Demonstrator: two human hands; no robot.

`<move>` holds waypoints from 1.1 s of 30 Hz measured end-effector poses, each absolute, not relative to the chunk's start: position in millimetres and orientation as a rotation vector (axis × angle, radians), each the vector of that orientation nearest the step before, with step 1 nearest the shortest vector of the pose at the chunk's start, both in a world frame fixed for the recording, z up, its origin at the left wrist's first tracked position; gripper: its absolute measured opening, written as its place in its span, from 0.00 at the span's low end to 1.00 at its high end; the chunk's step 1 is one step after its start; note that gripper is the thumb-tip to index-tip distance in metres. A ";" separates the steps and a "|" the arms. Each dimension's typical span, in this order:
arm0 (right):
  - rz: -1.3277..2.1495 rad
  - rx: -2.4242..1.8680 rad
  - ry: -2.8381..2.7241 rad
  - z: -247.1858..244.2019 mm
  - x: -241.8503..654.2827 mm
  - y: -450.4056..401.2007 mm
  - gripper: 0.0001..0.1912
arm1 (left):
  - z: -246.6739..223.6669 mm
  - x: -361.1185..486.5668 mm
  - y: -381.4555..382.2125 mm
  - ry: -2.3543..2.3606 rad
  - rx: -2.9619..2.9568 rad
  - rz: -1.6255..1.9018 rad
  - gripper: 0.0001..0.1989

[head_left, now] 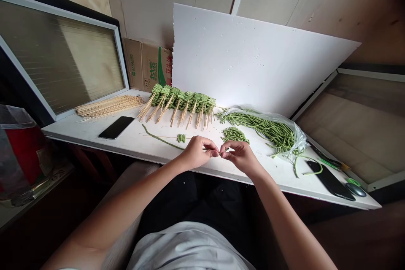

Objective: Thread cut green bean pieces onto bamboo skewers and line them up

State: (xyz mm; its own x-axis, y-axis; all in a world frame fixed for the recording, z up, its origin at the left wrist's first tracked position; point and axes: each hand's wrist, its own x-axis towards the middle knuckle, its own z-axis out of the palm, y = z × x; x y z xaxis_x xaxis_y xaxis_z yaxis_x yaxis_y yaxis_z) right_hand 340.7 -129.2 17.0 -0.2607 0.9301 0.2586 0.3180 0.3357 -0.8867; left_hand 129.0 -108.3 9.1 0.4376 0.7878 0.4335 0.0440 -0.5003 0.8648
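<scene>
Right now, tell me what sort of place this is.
Probably a makeshift food-prep bench: long green beans in a plastic bag, loose bamboo skewers, and rows of skewered beans.

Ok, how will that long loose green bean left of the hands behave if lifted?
The long bean probably droops when lifted, since it lies in a slack curve on the white table. Being thin and round, it may roll if pushed. It looks light.

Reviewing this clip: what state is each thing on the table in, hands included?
Left hand: pinching at fingertips
Right hand: pinching, touching left hand
Bare skewers: loose flat bundle
Loaded skewers: lined up side by side
Cut beans: loose heap
Long beans: spilling from open plastic bag
Smartphone: screen dark
</scene>
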 end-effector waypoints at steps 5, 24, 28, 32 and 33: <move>1.132 -0.898 -1.754 12.8 347.6 -124.2 0.15 | -0.1 126.8 -95.3 0.715 1.799 1.044 0.05; 0.463 -1.219 -2.164 -9.4 352.3 -112.0 0.23 | -9.6 125.2 -84.8 0.605 1.758 1.127 0.10; 0.852 -1.095 -1.961 -6.4 319.5 -126.5 0.24 | -7.0 126.7 -89.9 0.604 1.729 1.108 0.08; 0.839 -1.189 -1.867 -20.4 310.9 -124.8 0.25 | 0.9 112.9 -75.9 0.664 1.832 1.050 0.09; 0.814 -1.213 -1.858 -23.5 312.0 -123.2 0.26 | 4.6 103.8 -67.7 0.689 1.865 1.046 0.10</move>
State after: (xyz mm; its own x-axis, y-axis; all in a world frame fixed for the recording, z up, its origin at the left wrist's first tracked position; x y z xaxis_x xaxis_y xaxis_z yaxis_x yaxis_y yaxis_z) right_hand 312.0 -123.2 -23.5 -0.2612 0.9327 0.2487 0.4492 0.3455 -0.8239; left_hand 103.8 -67.7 4.6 0.4945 0.7773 0.3890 0.0503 -0.4724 0.8800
